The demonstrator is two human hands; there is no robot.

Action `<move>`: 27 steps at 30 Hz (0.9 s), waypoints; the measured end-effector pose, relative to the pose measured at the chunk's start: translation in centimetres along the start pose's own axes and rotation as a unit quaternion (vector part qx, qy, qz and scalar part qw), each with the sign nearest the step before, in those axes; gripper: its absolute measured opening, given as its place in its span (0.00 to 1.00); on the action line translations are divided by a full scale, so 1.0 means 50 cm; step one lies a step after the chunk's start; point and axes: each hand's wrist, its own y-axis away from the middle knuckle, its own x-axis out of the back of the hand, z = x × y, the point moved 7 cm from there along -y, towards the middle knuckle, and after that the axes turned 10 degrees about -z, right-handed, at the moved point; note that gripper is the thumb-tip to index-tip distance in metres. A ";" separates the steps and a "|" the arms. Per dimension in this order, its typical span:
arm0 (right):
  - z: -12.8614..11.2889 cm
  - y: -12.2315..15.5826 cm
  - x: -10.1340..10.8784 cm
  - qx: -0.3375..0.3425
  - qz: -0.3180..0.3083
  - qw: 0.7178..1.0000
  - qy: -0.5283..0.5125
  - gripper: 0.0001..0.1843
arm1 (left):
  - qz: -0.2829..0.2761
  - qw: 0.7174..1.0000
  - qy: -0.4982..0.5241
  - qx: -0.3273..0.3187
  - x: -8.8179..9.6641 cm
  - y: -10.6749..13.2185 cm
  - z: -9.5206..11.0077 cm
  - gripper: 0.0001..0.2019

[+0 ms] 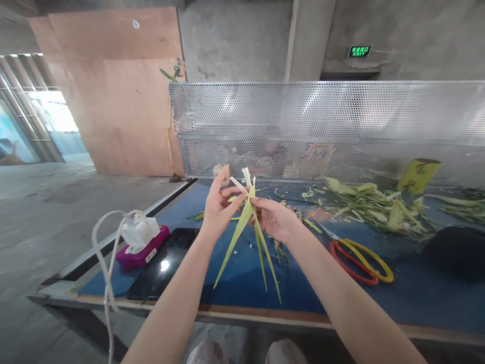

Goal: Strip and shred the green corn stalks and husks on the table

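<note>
Between my hands, above the blue tabletop, is a small bundle of green leaf strips, with pale ends pointing up and long green tips hanging down. My left hand pinches the bundle near its top, thumb against the leaf and some fingers raised. On the other side my right hand grips the same strips between thumb and fingers. The fingertips partly cover the point where the strips cross. Right of my right hand lies a pair of scissors with one red and one yellow handle.
A heap of green leaves lies at the right, near a yellow-green cylinder. At the left are a black tablet-like slab, a magenta tissue box and a white cable. A perforated metal screen borders the table's back. A dark round object sits at right.
</note>
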 end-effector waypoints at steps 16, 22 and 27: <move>-0.022 0.000 0.028 0.054 0.068 0.981 0.173 0.04 | -0.007 0.997 -0.080 0.000 -0.003 0.001 -0.005 0.38; -0.018 0.003 0.033 0.038 0.085 0.982 0.166 0.03 | 0.044 0.996 -0.077 -0.020 0.018 -0.001 -0.006 0.35; -0.010 -0.002 0.028 0.028 0.063 0.993 0.091 0.02 | 0.065 0.997 0.000 0.031 0.030 -0.010 -0.029 0.31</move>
